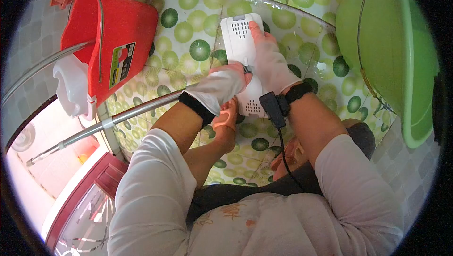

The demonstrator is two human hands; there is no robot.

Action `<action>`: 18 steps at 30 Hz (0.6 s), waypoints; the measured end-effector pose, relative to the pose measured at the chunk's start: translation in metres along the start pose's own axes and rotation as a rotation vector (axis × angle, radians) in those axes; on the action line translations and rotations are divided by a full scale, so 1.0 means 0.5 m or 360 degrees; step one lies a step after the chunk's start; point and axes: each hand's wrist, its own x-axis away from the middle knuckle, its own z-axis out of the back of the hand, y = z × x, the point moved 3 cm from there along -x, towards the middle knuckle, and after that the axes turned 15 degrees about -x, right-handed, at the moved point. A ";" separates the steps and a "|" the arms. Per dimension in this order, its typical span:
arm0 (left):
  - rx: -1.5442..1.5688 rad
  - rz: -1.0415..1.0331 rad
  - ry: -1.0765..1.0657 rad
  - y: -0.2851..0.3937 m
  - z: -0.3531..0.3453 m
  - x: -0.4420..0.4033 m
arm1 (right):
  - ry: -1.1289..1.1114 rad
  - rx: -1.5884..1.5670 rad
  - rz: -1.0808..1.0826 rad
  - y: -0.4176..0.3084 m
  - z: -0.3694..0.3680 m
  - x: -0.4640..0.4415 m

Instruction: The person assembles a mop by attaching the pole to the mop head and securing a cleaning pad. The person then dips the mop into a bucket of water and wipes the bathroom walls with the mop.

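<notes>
A flat mop with a white, slotted head [238, 29] is held low over the tiled floor, its metal pole [141, 108] running off to the lower left. My left hand [231, 79], in a whitish glove or cuff with bare fingertips, closes around the dark joint at the middle of the head. Along the head's right side, my right hand [266, 55] grips the edge, with a fingertip on the top face near the far end. The underside of the head and some fingers are hidden.
At the left stands a red bucket [127, 24] with a white plastic part [73, 86] on its side and a metal bar [47, 67] across it. A large green tub [377, 43] leans at the right. My sandalled foot [226, 123] is close below. The floor tiles [188, 57] look wet.
</notes>
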 end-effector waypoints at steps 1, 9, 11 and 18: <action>0.0034 -0.0063 0.0096 -0.004 -0.003 0.002 | 0.0015 0.0012 0.0048 0.002 0.000 -0.002; 0.0104 -0.0190 0.0203 -0.010 -0.016 -0.014 | 0.0204 0.0017 0.0242 0.012 -0.001 -0.032; 0.0133 -0.0229 0.0216 -0.014 -0.015 -0.013 | 0.0106 0.0078 0.0167 0.008 -0.001 -0.022; 0.0136 -0.0221 0.0499 -0.009 -0.051 -0.040 | 0.0227 0.0539 0.0875 0.040 0.008 -0.036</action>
